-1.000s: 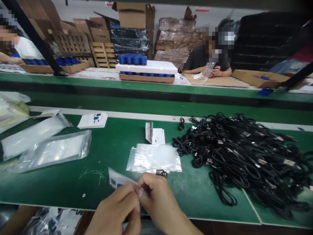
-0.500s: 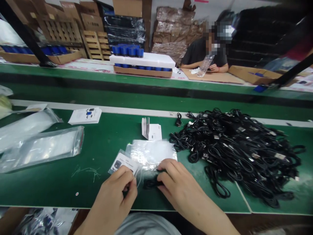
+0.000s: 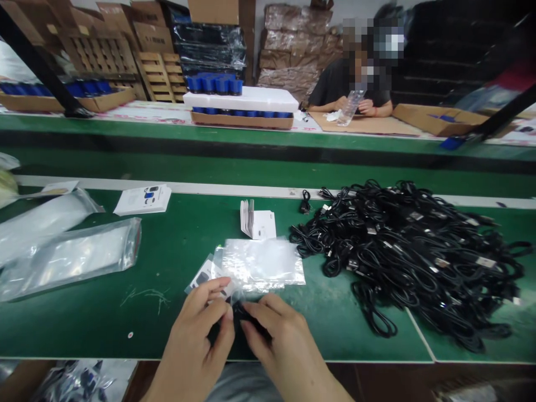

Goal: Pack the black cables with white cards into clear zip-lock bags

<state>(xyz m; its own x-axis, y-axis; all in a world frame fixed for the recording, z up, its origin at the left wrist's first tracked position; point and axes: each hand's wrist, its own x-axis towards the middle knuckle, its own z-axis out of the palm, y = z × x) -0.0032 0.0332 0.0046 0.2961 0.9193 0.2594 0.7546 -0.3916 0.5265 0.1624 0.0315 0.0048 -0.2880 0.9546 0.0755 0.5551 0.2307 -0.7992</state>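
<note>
My left hand point(image 3: 201, 329) and my right hand point(image 3: 280, 340) meet at the near edge of the green table point(image 3: 176, 245). Both pinch a small clear bag point(image 3: 211, 276) that holds a printed card. A coiled black cable point(image 3: 243, 315) sits between my fingertips at the bag's mouth. Just beyond my hands lies a stack of empty clear bags point(image 3: 262, 262). A small pile of folded white leaflets point(image 3: 257, 223) stands behind that stack. To the right spreads a large heap of black cables point(image 3: 410, 251).
Long clear bags point(image 3: 71, 257) lie at the left, with a white booklet point(image 3: 142, 199) behind them. One stray coiled cable point(image 3: 305, 202) rests near the white strip. Across the far bench a person sits holding a plastic bottle point(image 3: 349, 107), beside trays of blue cylinders point(image 3: 215, 85).
My hands moved from the table edge out over the table, the bag came down onto it, and my right hand brought the black cable coil to the bag's mouth.
</note>
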